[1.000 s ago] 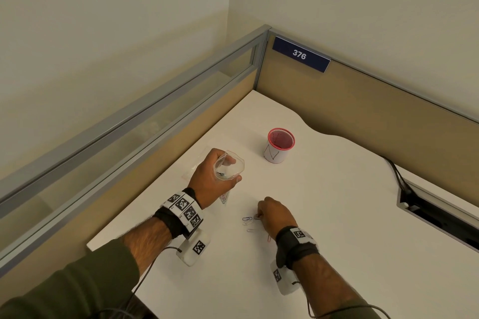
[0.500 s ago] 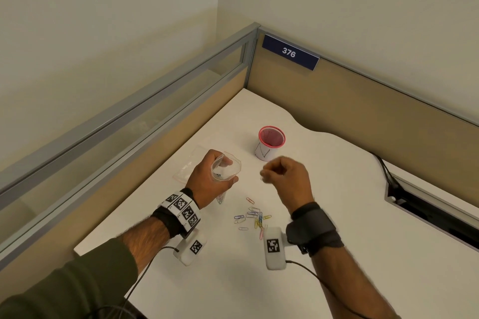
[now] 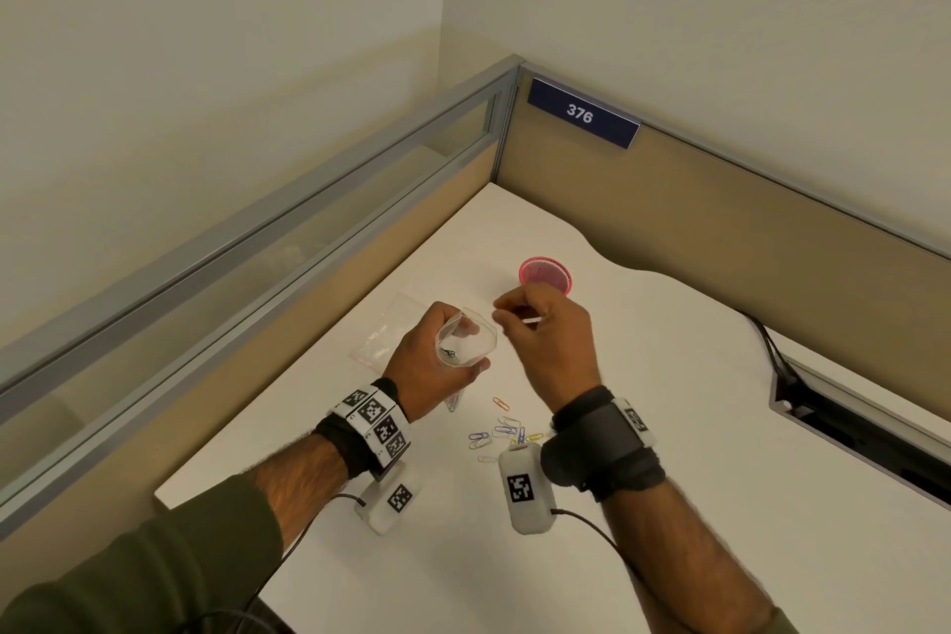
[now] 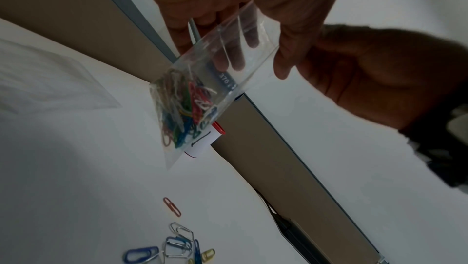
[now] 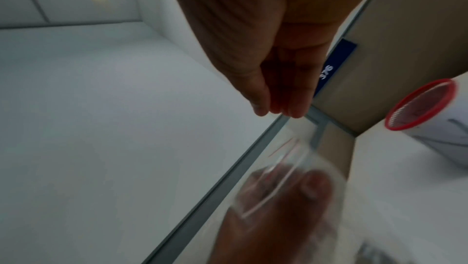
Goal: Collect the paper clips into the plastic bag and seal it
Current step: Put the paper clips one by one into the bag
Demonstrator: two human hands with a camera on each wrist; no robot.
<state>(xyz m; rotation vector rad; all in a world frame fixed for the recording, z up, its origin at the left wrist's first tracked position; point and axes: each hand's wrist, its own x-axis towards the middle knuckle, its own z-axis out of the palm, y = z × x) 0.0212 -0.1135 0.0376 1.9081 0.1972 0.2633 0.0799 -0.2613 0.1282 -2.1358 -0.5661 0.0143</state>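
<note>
Since one second ago my right hand is lifting from the desk to the plastic bag; whether its bunched fingertips are pinching a clip I cannot tell. I am gripping the bag mouth-up with my left hand, so collected clips are staying inside. Other paper clips are lying below.

We read one legible text: the white number "376" on a dark blue nameplate fixed to the top rail of the tan partition. We read nothing else.
</note>
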